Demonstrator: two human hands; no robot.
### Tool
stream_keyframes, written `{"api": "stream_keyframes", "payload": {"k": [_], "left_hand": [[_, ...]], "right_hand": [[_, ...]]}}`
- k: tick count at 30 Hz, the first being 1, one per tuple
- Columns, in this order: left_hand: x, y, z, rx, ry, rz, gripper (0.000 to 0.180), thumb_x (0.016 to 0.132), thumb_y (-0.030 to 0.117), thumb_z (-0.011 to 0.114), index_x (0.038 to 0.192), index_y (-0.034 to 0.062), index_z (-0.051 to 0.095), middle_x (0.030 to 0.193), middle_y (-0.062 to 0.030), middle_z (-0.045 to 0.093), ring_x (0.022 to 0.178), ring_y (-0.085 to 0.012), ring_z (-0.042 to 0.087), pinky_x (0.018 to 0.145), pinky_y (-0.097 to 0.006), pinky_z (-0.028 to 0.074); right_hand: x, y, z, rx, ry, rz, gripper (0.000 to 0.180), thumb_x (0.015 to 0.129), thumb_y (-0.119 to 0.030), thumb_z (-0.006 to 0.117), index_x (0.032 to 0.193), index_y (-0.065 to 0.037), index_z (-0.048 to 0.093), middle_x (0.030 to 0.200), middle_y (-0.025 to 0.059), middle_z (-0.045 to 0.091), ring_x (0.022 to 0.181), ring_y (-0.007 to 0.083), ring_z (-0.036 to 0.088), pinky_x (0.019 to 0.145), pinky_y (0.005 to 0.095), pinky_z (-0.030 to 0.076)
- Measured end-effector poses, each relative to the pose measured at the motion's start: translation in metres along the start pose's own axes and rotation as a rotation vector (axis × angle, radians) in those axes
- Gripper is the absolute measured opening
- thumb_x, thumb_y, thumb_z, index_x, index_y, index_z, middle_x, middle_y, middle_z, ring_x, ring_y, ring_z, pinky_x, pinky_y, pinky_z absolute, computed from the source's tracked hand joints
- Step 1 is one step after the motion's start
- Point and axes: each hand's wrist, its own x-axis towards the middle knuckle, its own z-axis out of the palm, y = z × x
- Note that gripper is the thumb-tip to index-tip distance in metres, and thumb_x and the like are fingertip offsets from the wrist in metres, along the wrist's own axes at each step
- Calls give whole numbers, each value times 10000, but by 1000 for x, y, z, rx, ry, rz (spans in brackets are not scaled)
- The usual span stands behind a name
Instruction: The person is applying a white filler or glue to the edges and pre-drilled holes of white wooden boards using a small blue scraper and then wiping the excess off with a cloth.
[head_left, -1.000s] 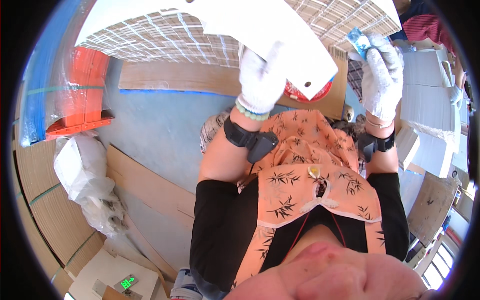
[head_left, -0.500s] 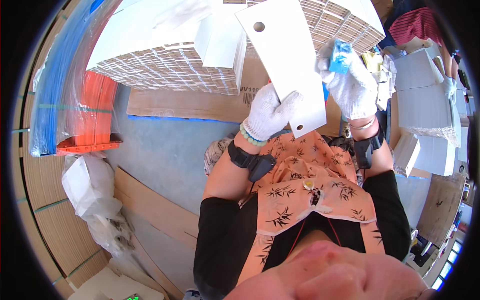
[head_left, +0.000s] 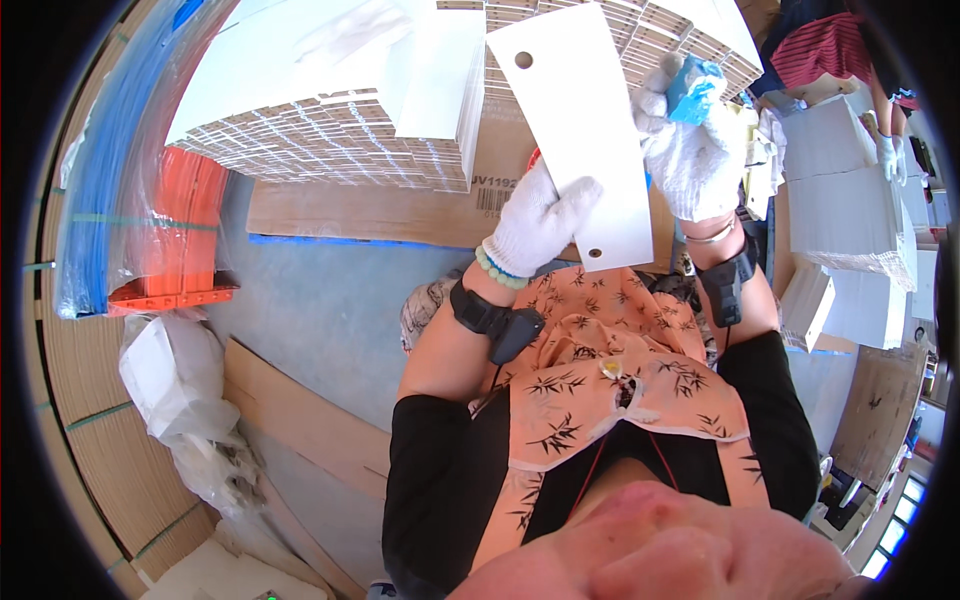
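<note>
A long white board (head_left: 590,130) with a round hole near each end is held up in front of me at a tilt. My left hand (head_left: 540,218), in a white knit glove, grips its lower left edge with the thumb across the white face. At the board's right edge is my right hand (head_left: 692,150), gloved too, its fingers closed around a small bright blue block (head_left: 695,88). The block looks like a sponge or wrapped pad, but its kind is unclear. Whether the right fingers touch the board's edge I cannot tell.
Stacks of white boards (head_left: 300,110) stand ahead on brown cardboard (head_left: 370,212). More white stacks (head_left: 840,190) are at the right, near another person's gloved hand (head_left: 887,157). Orange and blue racking parts (head_left: 180,240) and crumpled plastic wrap (head_left: 180,380) lie left, beside a cardboard strip (head_left: 300,410).
My right hand has shifted slightly left and up with the blue block, which has turned a little. The board has tipped slightly in my left hand.
</note>
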Motion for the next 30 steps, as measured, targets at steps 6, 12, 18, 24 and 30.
{"api": "stream_keyframes", "payload": {"k": [6,12,18,24,30], "left_hand": [[6,-20,6,-191,255,62,616,1011,294,568,1478,-40,345,1258,-129,606,1100,-210,632,938,-328,519],[17,-44,16,-877,242,-328,361,1012,213,541,1297,-8,540,1078,-73,648,931,-176,662,816,-329,580],[30,-75,-5,-567,749,-366,232,943,226,658,1049,23,621,850,-10,565,723,-179,558,772,-399,553],[8,-148,1,706,524,-685,606,839,372,729,1303,41,523,1156,-118,615,954,-277,637,885,-418,547],[-14,-213,26,1340,-116,-736,999,704,510,788,1496,129,314,1425,-153,443,1336,-319,424,1103,-436,342]], "right_hand": [[-11,48,8,86,148,174,519,905,-225,650,1337,21,500,1158,154,609,976,230,606,783,302,515],[18,61,-31,173,20,202,399,905,-200,630,1242,-3,550,1069,128,601,910,244,569,796,352,501],[37,10,-97,9,66,48,244,860,-124,631,1083,-25,621,918,92,615,786,199,578,663,290,480],[-50,-43,-195,-211,480,-70,142,938,-138,603,967,0,598,852,61,572,753,199,559,683,298,471],[-140,-18,-268,-88,740,-33,412,915,-163,660,1261,46,582,1170,155,633,1057,242,599,819,322,502]]}}
